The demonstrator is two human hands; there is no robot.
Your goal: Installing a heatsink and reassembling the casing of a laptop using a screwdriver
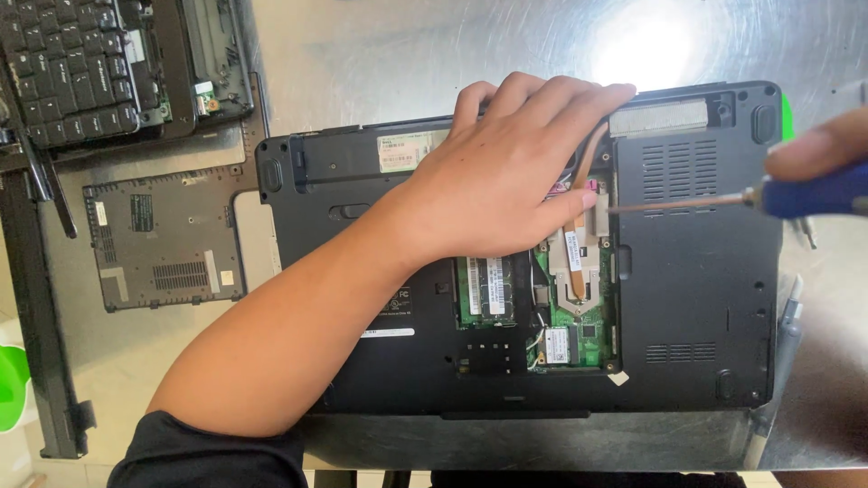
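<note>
Blue-handled screwdriver (723,201) pinched in right hand (818,149), tip beside left hand (506,172) spread flat on opened laptop (696,298).

Loose keyboard (68,68); removed black cover panel (163,239); possibly plastic green object (13,387)

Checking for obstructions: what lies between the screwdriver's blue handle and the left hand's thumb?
Only the screwdriver's own thin shaft, crossing the laptop's black base toward the left hand, per the head view.

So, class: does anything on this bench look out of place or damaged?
Yes. The upturned black laptop has its bottom cover off, baring green boards. That cover lies loose to its left.
</note>
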